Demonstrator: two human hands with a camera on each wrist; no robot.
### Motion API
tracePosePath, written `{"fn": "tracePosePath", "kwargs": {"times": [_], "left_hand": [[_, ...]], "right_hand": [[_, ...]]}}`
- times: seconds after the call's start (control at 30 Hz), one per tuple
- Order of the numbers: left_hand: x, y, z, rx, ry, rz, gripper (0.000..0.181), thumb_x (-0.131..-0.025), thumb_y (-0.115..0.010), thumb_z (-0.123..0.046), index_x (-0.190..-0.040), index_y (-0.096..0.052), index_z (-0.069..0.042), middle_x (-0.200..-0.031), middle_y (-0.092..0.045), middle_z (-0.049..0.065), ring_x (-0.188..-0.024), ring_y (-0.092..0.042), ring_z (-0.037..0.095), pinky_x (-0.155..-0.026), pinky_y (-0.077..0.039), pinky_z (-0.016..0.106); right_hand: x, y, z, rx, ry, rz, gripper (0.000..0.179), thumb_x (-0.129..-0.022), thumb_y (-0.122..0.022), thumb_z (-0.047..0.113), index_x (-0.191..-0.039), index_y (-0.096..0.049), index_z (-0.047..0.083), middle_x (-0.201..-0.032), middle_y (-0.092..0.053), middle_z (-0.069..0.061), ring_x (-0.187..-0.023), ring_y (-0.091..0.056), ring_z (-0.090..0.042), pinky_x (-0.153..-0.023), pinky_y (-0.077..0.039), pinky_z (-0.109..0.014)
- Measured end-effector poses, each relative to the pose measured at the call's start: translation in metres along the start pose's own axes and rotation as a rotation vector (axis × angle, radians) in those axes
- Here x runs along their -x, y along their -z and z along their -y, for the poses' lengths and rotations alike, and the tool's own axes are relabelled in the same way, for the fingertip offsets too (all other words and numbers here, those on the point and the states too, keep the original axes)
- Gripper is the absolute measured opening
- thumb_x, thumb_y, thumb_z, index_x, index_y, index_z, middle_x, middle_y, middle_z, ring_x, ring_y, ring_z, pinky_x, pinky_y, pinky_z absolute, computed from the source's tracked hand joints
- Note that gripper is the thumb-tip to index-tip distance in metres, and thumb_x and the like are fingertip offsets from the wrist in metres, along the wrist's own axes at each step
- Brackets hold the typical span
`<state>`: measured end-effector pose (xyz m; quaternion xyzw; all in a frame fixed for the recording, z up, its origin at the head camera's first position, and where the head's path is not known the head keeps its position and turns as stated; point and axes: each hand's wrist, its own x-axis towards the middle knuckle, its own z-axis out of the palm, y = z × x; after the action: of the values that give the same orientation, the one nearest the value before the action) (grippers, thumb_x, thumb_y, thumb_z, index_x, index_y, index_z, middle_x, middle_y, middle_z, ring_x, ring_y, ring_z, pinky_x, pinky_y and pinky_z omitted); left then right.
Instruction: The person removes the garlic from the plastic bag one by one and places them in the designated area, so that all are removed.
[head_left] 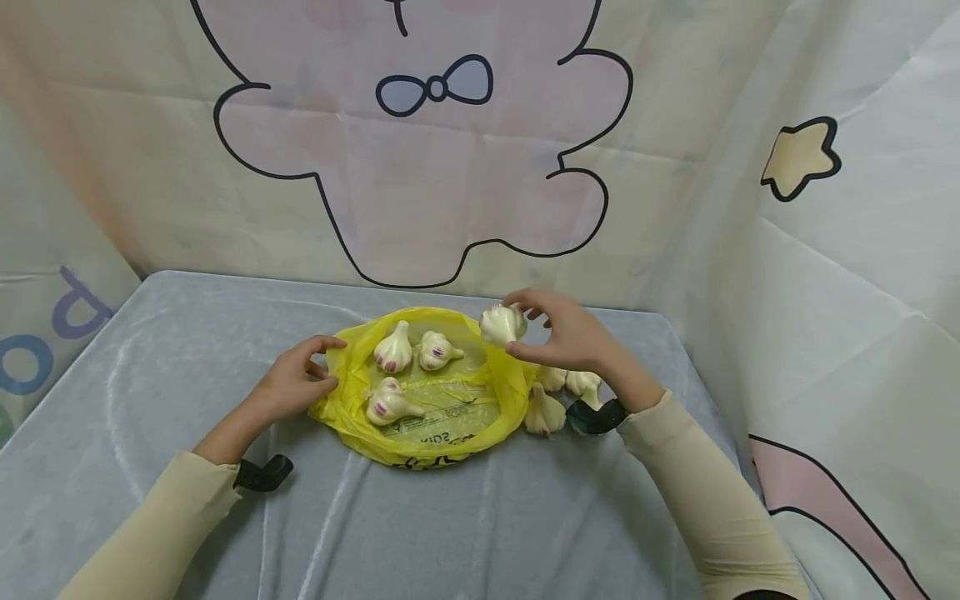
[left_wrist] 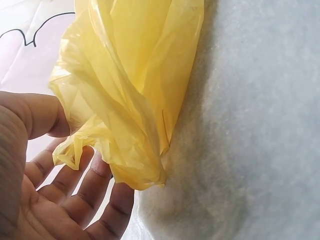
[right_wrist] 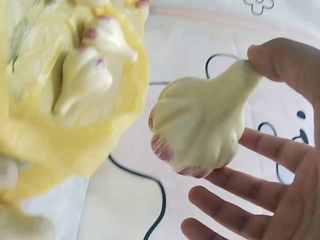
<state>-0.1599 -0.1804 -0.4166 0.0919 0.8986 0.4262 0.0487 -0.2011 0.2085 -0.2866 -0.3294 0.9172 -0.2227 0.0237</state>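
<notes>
A yellow plastic bag lies on the table with its mouth spread wide. Inside it are three garlic bulbs, one upright at the back left, one beside it and one nearer the front. My left hand holds the bag's left edge between thumb and fingers; crumpled plastic shows there in the left wrist view. Above the bag's right rim, my right hand grips another garlic bulb, thumb on its stem end and fingertips against its purple-streaked base.
Right of the bag, several more garlic bulbs sit close together, partly hidden under my right wrist and its dark strap. A grey cloth covers the table. Printed fabric hangs along the back and sides.
</notes>
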Motion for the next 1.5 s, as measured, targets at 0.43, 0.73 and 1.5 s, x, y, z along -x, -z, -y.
{"fn": "tracePosePath", "kwargs": {"times": [0.43, 0.73, 1.5], "left_hand": [[-0.001, 0.001, 0.001, 0.001, -0.003, 0.001, 0.05, -0.086, -0.063, -0.008, -0.134, -0.048, -0.007, -0.136, -0.043, 0.023, -0.089, -0.061, 0.026, -0.06, -0.05, 0.029], [0.001, 0.0, 0.0, 0.011, -0.001, 0.002, 0.05, -0.086, -0.063, -0.008, -0.134, -0.048, -0.007, -0.135, -0.043, 0.024, -0.089, -0.062, 0.026, -0.059, -0.051, 0.028], [0.003, 0.0, 0.001, 0.006, -0.002, -0.012, 0.05, -0.086, -0.062, -0.007, -0.134, -0.049, -0.007, -0.132, -0.044, 0.024, -0.086, -0.062, 0.025, -0.058, -0.05, 0.029]], "right_hand": [[-0.014, 0.002, -0.053, 0.056, -0.07, 0.053, 0.05, -0.083, -0.071, 0.039, -0.127, -0.058, 0.017, -0.125, -0.061, -0.006, -0.107, -0.06, -0.029, -0.091, -0.049, -0.045], [-0.019, -0.009, -0.077, 0.081, -0.148, 0.133, 0.051, -0.084, -0.068, 0.045, -0.127, -0.059, 0.019, -0.12, -0.062, -0.012, -0.105, -0.06, -0.031, -0.089, -0.05, -0.047], [-0.017, -0.034, -0.098, 0.112, -0.205, 0.216, 0.049, -0.085, -0.064, 0.052, -0.127, -0.059, 0.026, -0.123, -0.063, -0.01, -0.109, -0.06, -0.029, -0.088, -0.051, -0.047]]}}
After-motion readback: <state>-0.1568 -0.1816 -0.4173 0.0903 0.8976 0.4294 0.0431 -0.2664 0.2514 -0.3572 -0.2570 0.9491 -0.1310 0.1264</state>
